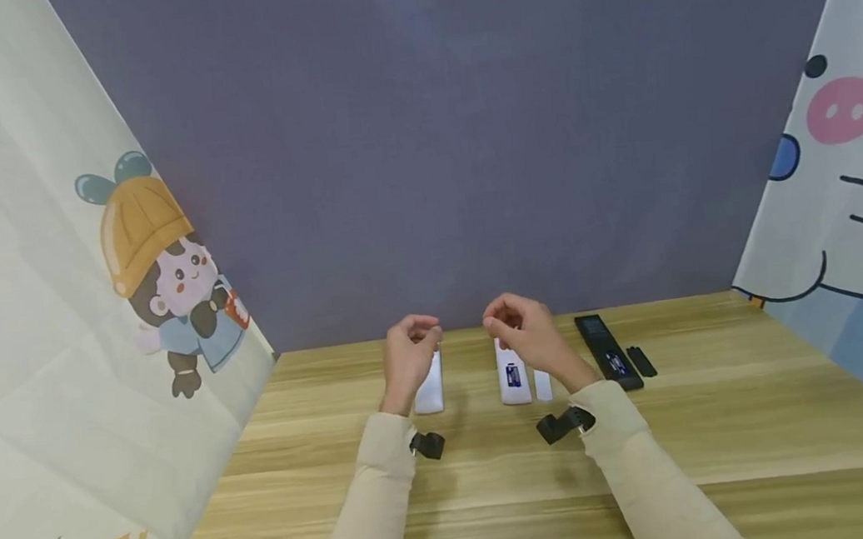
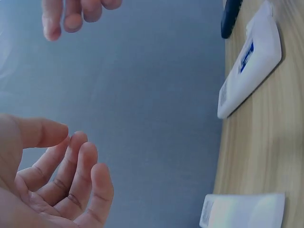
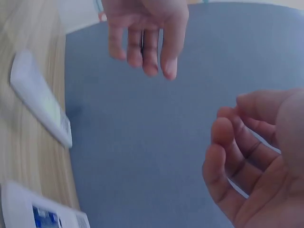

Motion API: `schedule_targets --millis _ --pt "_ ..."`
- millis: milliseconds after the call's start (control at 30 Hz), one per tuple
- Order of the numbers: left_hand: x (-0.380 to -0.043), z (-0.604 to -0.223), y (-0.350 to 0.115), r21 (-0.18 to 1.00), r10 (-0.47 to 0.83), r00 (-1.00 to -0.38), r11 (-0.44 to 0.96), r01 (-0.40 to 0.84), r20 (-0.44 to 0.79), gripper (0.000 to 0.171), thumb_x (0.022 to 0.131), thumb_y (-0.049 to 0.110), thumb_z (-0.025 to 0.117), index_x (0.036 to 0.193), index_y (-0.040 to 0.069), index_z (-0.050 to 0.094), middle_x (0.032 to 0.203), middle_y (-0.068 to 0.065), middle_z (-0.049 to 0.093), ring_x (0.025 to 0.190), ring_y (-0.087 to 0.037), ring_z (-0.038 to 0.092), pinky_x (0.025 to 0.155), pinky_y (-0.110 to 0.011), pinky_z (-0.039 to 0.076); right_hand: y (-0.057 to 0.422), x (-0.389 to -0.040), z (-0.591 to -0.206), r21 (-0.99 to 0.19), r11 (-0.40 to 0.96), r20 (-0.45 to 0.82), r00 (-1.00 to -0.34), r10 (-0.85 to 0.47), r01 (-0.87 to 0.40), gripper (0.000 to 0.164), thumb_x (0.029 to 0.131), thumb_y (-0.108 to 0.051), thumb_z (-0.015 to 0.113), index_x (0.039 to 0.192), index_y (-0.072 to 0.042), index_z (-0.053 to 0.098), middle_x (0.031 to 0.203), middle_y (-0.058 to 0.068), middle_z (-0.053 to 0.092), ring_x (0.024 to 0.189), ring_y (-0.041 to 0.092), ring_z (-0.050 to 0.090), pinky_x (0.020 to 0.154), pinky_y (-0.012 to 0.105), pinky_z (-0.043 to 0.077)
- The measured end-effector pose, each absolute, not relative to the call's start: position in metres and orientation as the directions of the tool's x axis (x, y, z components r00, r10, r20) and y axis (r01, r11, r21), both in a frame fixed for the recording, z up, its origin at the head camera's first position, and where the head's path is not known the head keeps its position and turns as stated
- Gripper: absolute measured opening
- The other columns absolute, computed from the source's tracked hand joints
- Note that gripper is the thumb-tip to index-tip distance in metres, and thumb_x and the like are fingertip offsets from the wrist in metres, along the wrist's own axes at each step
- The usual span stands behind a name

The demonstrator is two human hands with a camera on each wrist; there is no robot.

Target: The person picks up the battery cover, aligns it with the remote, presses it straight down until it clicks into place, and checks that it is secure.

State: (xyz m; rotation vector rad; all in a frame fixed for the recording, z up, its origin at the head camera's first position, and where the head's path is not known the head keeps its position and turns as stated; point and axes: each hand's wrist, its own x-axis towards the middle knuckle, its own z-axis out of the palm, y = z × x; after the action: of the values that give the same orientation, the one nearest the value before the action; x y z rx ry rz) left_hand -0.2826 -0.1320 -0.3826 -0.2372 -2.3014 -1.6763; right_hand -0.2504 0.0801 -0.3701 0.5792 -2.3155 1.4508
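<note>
My left hand [image 1: 411, 356] hovers over a white remote control [image 1: 428, 393], fingers loosely bent and nothing between them. Above a second white remote [image 1: 516, 393], my right hand [image 1: 529, 334] is raised with its thumb near the fingertips and also holds nothing. That second remote has an uncovered battery compartment [image 1: 513, 376] with dark blue batteries in it. Beside it lies a slim white battery cover [image 1: 543, 385]. In the left wrist view, both the first remote [image 2: 247, 211] and the second remote [image 2: 259, 57] lie apart from the fingers.
Farther right lies a black remote [image 1: 600, 343], its battery compartment uncovered and blue inside, with a black battery cover [image 1: 642, 361] alongside. Everything lies on a wood-grain table [image 1: 301, 446]. A grey-blue panel [image 1: 431, 153] rises behind it, and printed cloths [image 1: 52, 329] hang at both sides.
</note>
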Motion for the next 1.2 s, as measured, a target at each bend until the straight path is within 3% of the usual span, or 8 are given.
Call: schedule_targets --millis 167,300,400,700,933,1200 --pt "-0.282 -0.386 -0.124 0.923 -0.006 -0.961 0.279 0.265 0.278 0.01 0.094 0.013 0.07 0.102 0.012 0.075 0.088 -0.012 0.074 0.083 -0.037 0.071 0.064 -0.026 0.056 0.097 -0.254 -0.373 -0.714 0.538 0.473 -0.875 -0.1 -0.447 0.007 0.102 -0.019 0.065 0.104 -0.013 0.068 0.082 0.007 0.065 0.065 0.019 0.058 0.058 0.03 0.05" --pt "-0.284 -0.39 -0.115 0.929 -0.01 -0.965 0.272 0.25 0.262 0.009 0.093 0.011 0.07 0.1 0.011 0.076 0.086 -0.009 0.073 0.072 -0.021 0.069 0.064 -0.026 0.057 0.11 -0.257 -0.378 -0.703 0.605 0.408 -0.909 -0.086 -0.373 0.009 0.103 -0.022 0.063 0.106 -0.014 0.068 0.085 0.007 0.066 0.07 0.021 0.057 0.06 0.032 0.049" --pt "-0.285 -0.397 -0.108 0.93 -0.005 -0.969 0.284 0.234 0.245 0.01 0.092 0.011 0.07 0.1 0.01 0.075 0.087 -0.009 0.072 0.068 -0.013 0.066 0.063 -0.026 0.057 0.119 -0.26 -0.383 -0.71 0.621 0.363 -0.928 -0.078 -0.331 0.009 0.103 -0.021 0.063 0.106 -0.014 0.068 0.086 0.006 0.066 0.07 0.021 0.059 0.06 0.033 0.051" --pt "-0.293 -0.42 -0.087 0.948 -0.007 -0.993 0.298 0.11 0.117 0.012 0.094 0.01 0.069 0.101 0.005 0.075 0.09 -0.018 0.074 0.069 -0.029 0.071 0.055 -0.026 0.056 0.133 -0.269 -0.397 -0.725 0.638 0.286 -0.956 -0.064 -0.26 0.016 0.103 -0.02 0.061 0.11 -0.008 0.068 0.084 0.007 0.066 0.064 0.023 0.061 0.057 0.035 0.05" --pt "-0.308 -0.438 -0.065 0.943 -0.015 -1.0 0.333 0.009 0.015 0.021 0.093 0.011 0.065 0.109 0.002 0.074 0.083 -0.009 0.072 0.055 -0.011 0.058 0.05 -0.023 0.05 0.148 -0.29 -0.418 -0.737 0.643 0.214 -0.974 -0.071 -0.208 0.018 0.103 -0.016 0.058 0.11 -0.003 0.068 0.084 0.015 0.068 0.057 0.018 0.057 0.054 0.032 0.048" --pt "-0.319 -0.441 -0.039 0.931 -0.012 -0.999 0.361 -0.051 -0.05 0.02 0.085 0.014 0.076 0.103 0.006 0.077 0.089 -0.007 0.074 0.05 -0.01 0.051 0.043 -0.022 0.043 0.156 -0.302 -0.433 -0.718 0.691 0.046 -0.996 -0.07 -0.082 0.021 0.101 -0.016 0.058 0.113 -0.001 0.066 0.09 0.016 0.069 0.063 0.022 0.063 0.059 0.031 0.05"
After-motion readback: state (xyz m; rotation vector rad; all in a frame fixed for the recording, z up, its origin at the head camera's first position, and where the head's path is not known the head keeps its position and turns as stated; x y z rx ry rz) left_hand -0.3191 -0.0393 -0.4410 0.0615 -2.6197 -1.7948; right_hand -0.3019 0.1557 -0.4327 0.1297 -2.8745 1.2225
